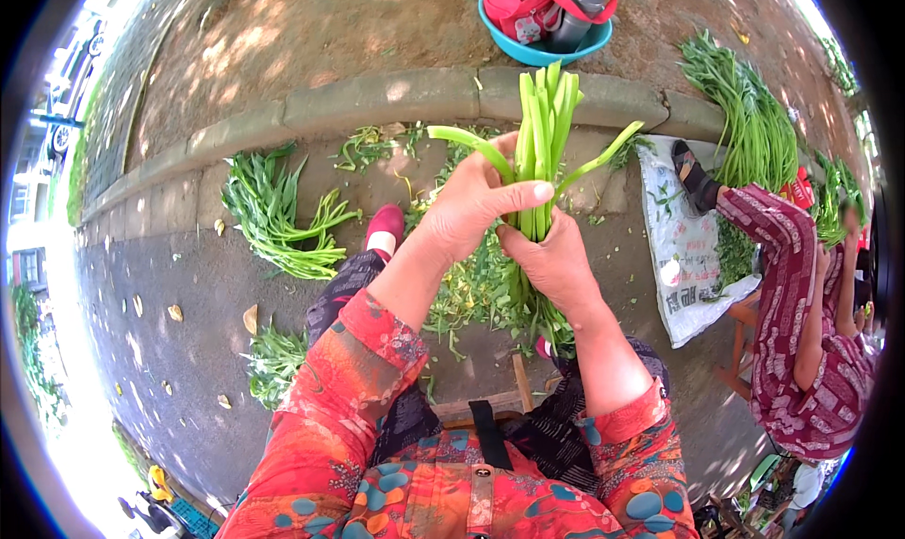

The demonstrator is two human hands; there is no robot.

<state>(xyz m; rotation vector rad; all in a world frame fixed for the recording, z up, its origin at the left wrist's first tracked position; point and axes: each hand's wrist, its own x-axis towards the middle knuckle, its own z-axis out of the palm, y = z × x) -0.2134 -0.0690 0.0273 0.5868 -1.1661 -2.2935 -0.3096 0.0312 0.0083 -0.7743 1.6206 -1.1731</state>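
A bunch of water spinach (547,115) stands upright in front of me, its thick pale-green stem ends pointing up and away. My left hand (471,199) is closed round the stems from the left, thumb laid across them. Just below, my right hand (556,261) grips the same bunch, its thumb against the stems. One stem sticks out to the left and another to the right. The leafy end hangs under my right hand, partly hidden by it. Loose leaves and trimmings (467,298) lie on the ground beneath my hands.
Piles of greens lie at left (273,214) and far right (745,115). A blue basin (542,53) with a red bag and grey flask stands beyond the stone kerb (377,100). A white sack (683,265) lies at right, beside a seated person in patterned clothes (787,284).
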